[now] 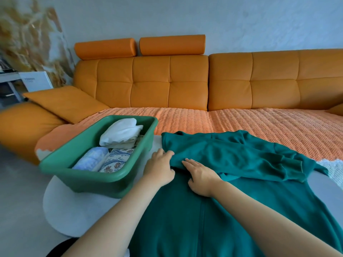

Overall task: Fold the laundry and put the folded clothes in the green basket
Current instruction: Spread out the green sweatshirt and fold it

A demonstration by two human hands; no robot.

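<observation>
1. Under both hands, a teal garment [232, 160] lies spread on a white table [74, 210], its far portion doubled back toward the person in a loose, wrinkled fold.
2. Left hand [159, 168]: set at the left corner of that fold, fingers bent at the edge. Whether it pinches the cloth or merely rests against it cannot be told from this angle.
3. Right hand [201, 176]: just beside the left, flat, fingers straight and together, pressing down at the fold's edge. It grips nothing.
4. Green basket [89, 175]: just left of the left hand, on the same table. It holds folded clothes [120, 134]: a white bundle at the far end, a pale blue piece and a patterned piece nearer.
5. Beyond the hands stands an orange sofa [150, 84].
6. Step in hand, by judgement: mid-fold of this garment, with the first crosswise fold being set.
7. The next move calls for smoothing the wrinkled upper layer to the right of the right hand and tucking in the part trailing there. A further fold should then bring it to a size the basket's remaining room, which looks limited, will accept.
</observation>
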